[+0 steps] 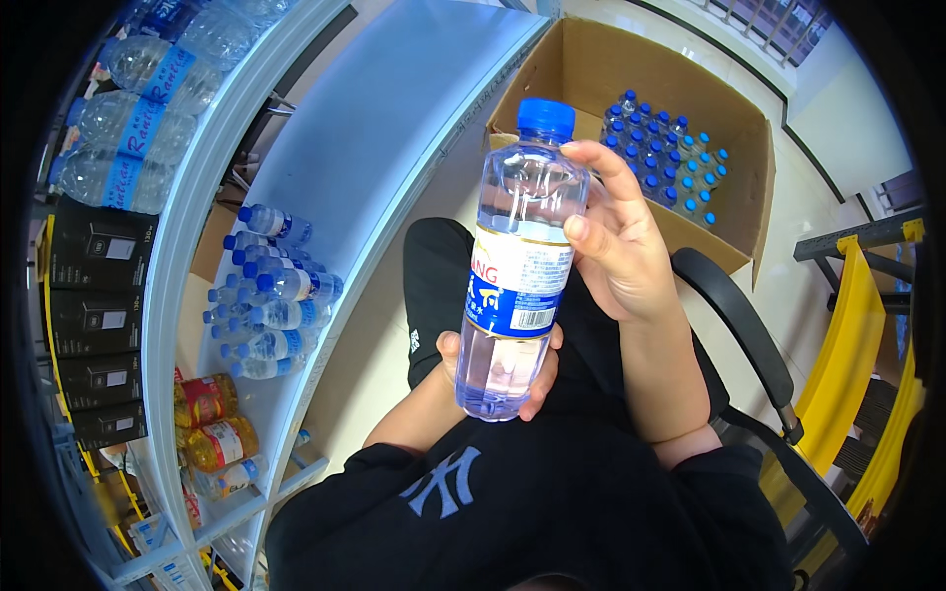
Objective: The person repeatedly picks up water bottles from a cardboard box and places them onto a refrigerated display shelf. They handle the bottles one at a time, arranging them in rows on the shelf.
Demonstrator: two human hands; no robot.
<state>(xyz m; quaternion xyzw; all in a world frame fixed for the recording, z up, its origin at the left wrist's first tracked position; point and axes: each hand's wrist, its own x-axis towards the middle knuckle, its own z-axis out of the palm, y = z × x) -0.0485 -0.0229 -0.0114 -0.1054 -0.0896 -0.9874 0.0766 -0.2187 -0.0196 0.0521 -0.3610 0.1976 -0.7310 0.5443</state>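
Observation:
A clear plastic water bottle [521, 273] with a blue cap and a white and blue label stands nearly upright in front of my chest, close to the camera. My left hand [502, 373] is wrapped around its lower part from behind, with fingertips showing on both sides. My right hand [617, 229] is at the bottle's upper right side, its index finger by the shoulder below the cap and its thumb at the label's upper edge. Liquid is visible inside the bottle.
An open cardboard box [739, 229] holds many capped bottles at the upper right. Left of me, a light blue metal shelf [355, 111] bears small water bottles [284, 281]. Cooking oil bottles [222, 443] stand lower left. A black chair armrest [739, 332] is at my right.

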